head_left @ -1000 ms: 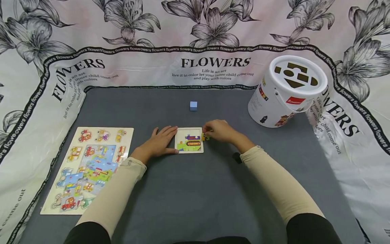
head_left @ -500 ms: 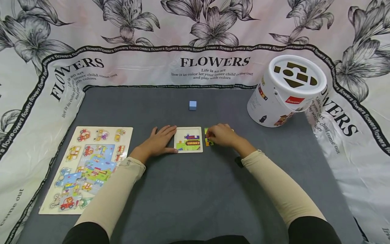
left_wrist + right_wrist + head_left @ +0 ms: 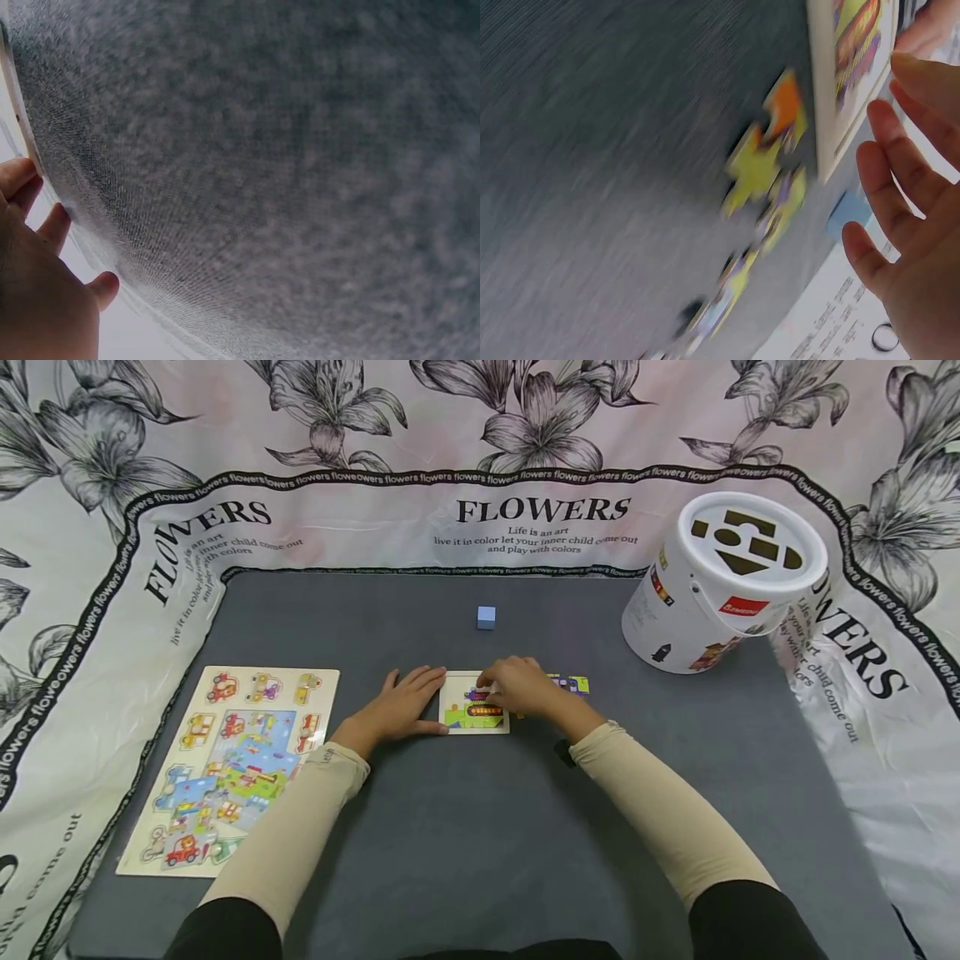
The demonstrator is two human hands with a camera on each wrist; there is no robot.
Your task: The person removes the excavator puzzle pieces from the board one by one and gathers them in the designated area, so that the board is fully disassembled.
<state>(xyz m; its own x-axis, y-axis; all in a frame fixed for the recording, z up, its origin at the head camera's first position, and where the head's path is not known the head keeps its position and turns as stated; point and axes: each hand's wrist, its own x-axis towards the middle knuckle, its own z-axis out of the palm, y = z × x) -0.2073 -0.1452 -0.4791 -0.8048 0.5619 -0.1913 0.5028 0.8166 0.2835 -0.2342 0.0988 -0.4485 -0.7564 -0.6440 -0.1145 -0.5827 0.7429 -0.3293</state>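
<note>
A small square puzzle tray lies mid-table, with a purple, red and green picture on part of its bed. Along its left side rests my left hand, fingers spread and thumb at the lower corner. My right hand reaches over the tray's right part, bent fingertips at the picture. In the right wrist view its loosely bent fingers show no piece among them. Several colourful jigsaw pieces lie just right of the tray; in the head view the hand partly hides these pieces.
A large board with vehicle pictures lies at left, partly under the left forearm; loose-looking picture pieces cover its middle. A small blue cube sits beyond the tray. A white lidded bucket stands at the back right.
My right hand first held a yellow piece beside the tray, then was over the pieces to the right. Now it has moved left over the tray. The left hand stays at the tray's side.
</note>
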